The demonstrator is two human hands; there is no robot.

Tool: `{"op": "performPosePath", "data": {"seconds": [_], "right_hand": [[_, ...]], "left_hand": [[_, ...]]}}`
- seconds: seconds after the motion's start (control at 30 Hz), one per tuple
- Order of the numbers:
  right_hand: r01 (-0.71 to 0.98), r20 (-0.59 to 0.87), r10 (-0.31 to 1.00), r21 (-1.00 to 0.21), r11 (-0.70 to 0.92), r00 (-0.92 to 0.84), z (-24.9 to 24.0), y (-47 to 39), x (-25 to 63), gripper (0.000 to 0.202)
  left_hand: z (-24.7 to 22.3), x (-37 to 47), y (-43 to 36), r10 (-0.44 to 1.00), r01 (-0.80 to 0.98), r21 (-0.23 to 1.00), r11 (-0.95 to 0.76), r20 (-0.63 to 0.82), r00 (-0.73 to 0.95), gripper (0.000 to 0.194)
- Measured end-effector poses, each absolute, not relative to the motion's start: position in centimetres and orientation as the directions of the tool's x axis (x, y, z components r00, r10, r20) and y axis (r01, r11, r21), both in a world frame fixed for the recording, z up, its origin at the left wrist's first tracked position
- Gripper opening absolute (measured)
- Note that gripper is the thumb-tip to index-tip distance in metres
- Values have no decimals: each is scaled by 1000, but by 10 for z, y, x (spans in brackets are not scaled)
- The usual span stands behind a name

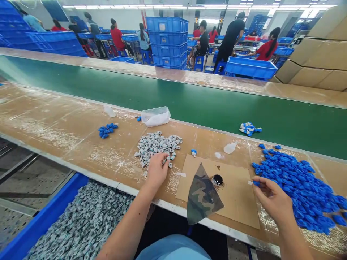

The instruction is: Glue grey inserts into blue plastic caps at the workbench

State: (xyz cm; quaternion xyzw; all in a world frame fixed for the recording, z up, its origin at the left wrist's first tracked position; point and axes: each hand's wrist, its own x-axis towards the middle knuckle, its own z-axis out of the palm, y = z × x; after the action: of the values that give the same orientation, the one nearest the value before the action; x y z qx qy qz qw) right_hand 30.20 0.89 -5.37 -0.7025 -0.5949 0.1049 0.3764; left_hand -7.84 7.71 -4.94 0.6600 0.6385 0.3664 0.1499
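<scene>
I see the left hand (157,169) at the heap of grey pieces (154,142), between the table's (81,124) far and near edges; can't tell if it grips 1. Right hand (275,202) pinches 1 blue piece (256,183), white end pointing left, at the cardboard sheet's (241,204) right edge, beside the blue heap (300,187). To do it well: light pinch on the blue part, white end free, pick just 1 grey at a time, keep clear of the dark cup (217,180) on the sheet.
</scene>
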Motion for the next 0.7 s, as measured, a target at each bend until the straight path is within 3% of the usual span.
{"op": "performPosePath", "data": {"seconds": [0.17,0.27,0.37,0.47,0.57,0.7], "right_hand": [[614,253,934,-788,47,253,-65,4,280,37],[600,271,942,-793,103,196,-63,-2,267,34],[612,316,941,-770,179,123,-53,-5,251,27],[648,336,940,-728,222,56,-43,-4,237,22],[676,320,947,-703,221,23,-38,-2,227,23],[709,305,952,-679,189,38,-38,0,220,21]], "left_hand": [[-61,-56,93,955,834,507,-217,286,75,23],[-62,-54,98,956,824,521,-223,282,81,21],[-56,-54,94,946,747,612,-259,317,68,19],[-50,-46,77,956,575,776,-258,292,34,17],[-49,-29,56,993,302,946,-118,110,44,13],[-52,-9,40,969,-28,985,169,-161,188,20]]}}
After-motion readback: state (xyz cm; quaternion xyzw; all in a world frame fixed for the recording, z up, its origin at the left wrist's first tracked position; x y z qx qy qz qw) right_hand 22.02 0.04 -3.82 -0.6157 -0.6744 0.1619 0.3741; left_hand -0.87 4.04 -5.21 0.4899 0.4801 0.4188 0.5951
